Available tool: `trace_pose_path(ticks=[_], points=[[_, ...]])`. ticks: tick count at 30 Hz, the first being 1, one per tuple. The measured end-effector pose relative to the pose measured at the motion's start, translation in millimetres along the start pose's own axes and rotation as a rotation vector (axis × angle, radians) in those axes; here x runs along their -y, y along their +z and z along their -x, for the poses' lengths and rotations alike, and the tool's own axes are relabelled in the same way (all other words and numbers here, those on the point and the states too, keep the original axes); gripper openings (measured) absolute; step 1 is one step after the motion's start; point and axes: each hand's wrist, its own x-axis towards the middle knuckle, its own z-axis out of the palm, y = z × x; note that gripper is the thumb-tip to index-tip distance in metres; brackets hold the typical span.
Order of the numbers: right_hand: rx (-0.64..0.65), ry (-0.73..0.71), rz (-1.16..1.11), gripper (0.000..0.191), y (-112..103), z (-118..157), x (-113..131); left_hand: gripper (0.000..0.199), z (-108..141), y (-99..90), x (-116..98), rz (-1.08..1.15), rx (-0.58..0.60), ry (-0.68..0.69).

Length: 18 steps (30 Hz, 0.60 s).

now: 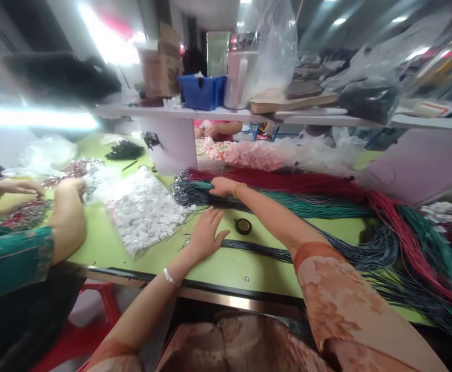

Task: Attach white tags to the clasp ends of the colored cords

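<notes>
Flat over the near end of a thin bundle of dark cords (257, 248) lies my left hand (205, 237), its fingers spread. My right hand (223, 186) reaches onto the green cords (307, 204) beside their metal ends (181, 188); its fingers bend down, and what they hold, if anything, is hidden. Dark red cords (288, 181) run behind it. A black roll of tape (243, 226) rests between my arms. Left of my hands is a clear bag of small white pieces (144, 212).
At the left, a co-worker's hands (28, 187) are over red and silver cords. A shelf (218, 113) spans the back, bearing a blue bin (203, 92) and a pale jug (241, 77). Pink pieces (253, 154) lie beneath it. More cords (416, 248) hang over the right side.
</notes>
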Motion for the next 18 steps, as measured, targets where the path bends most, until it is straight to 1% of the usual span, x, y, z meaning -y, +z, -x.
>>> trace_pose_path(ticks=[1,3,4,7,9,11,13,14,15,18], points=[[-0.042,0.010,-0.026,0.036,-3,-3,1,0.058,-14,0.1,8,-0.019,0.005,-0.014],[-0.122,0.057,-0.154,0.038,-10,-7,1,0.056,-44,4.1,24,-0.079,0.031,-0.024],[-0.127,0.081,-0.252,0.038,-13,-7,0,0.056,-58,7.5,34,-0.113,0.039,-0.030],[-0.069,0.151,-0.547,0.036,-18,-6,2,0.058,-97,19.1,63,-0.195,0.034,-0.016],[-0.069,0.208,-0.676,0.038,-16,-3,7,0.057,-116,26.6,82,-0.213,0.022,-0.017],[-0.079,0.282,-0.776,0.042,-14,4,14,0.059,-129,34.4,100,-0.197,0.022,-0.070],[-0.059,0.309,-0.889,0.043,-16,17,18,0.066,-136,43.5,114,-0.170,0.034,-0.142],[-0.045,0.289,-0.966,0.042,-18,26,18,0.070,-138,48.2,119,-0.159,0.044,-0.176],[-0.040,0.240,-1.060,0.042,-22,36,17,0.075,-139,52.7,124,-0.151,0.053,-0.205],[-0.128,0.048,-1.359,0.045,-37,68,8,0.087,-143,60.9,131,-0.157,0.062,-0.227]])
